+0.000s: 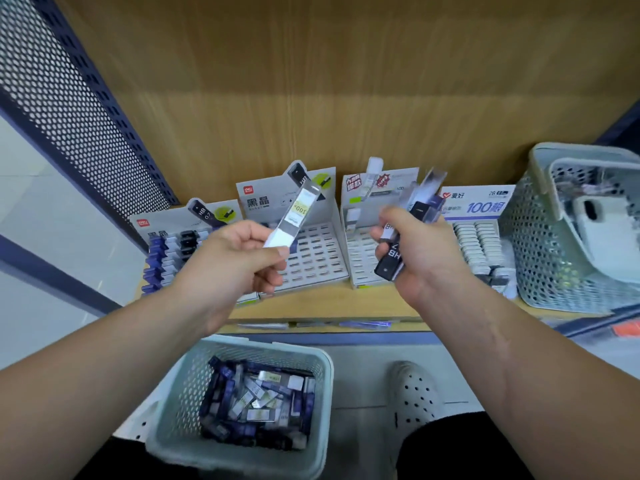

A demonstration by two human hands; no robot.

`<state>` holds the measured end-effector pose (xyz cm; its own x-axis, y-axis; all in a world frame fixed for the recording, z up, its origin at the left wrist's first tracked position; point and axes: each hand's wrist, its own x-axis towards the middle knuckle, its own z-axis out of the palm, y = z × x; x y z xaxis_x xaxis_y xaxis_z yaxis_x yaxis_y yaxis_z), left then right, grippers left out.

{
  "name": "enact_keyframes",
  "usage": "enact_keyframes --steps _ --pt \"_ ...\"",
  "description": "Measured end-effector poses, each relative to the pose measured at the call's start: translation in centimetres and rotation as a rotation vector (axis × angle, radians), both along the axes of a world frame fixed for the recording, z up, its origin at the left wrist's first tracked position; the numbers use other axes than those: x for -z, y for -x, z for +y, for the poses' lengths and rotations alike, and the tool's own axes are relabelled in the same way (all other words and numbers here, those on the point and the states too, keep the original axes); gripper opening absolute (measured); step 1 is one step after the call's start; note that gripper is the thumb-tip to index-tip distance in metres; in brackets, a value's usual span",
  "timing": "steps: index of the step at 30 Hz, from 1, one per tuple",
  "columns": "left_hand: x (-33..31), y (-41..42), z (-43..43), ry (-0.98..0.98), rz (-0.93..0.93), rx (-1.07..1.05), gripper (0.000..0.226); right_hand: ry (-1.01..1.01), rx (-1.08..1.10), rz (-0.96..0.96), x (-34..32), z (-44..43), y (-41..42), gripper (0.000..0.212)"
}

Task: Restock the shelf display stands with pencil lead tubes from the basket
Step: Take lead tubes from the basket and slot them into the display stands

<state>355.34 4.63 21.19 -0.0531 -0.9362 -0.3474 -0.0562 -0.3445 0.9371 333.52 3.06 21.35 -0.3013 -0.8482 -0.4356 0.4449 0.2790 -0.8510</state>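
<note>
The single tube [293, 215] is pinched at its lower, white end between the thumb and the curled fingers of the left hand [242, 261]. From this grip its long axis rises obliquely, away from the person and to the right, so that the free end is directed toward the back card of the second display stand [318, 259]. This stand is counted from the left edge of the shelf [329, 308], and its grid of slots appears almost empty. The tube is held in the air above the front part of that grid and touches nothing else. To be put in a slot, it would probably have to be turned nearer to upright and lowered. The left hand is judged the nearer one to this stand, while the right hand [420, 252] is held over the third stand [360, 263]. The right hand is closed around a bundle of tubes [394, 258] — at least two dark ones with some clearer ones behind. The exact number cannot be told because of blur. This bundle is tilted in about the same direction as the single tube. Four display stands are counted along the shelf: the first stand [173, 244] at the left end is nearly filled, and the fourth stand [481, 209] toward the right end is well filled. Two baskets are seen — the supply basket [325, 367], low in front of the shelf edge and loosely heaped with tubes too many to count, and another basket [533, 244] standing at the right end of the shelf.
</note>
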Motion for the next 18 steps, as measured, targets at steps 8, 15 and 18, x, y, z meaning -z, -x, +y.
enact_keyframes --steps 8,15,18 --pt "3.0 1.8 -0.2 0.000 -0.313 -0.003 0.020 -0.138 -0.134 -0.025 2.2 3.8 7.5 0.018" --pt "4.8 9.7 -7.8 0.320 -0.772 0.155 0.022 -0.102 -0.117 -0.123 1.1 2.5 7.9 0.017" --pt "5.7 11.6 -10.5 0.429 -0.936 0.235 0.022 -0.123 -0.132 -0.190 1.3 2.1 7.9 0.015"
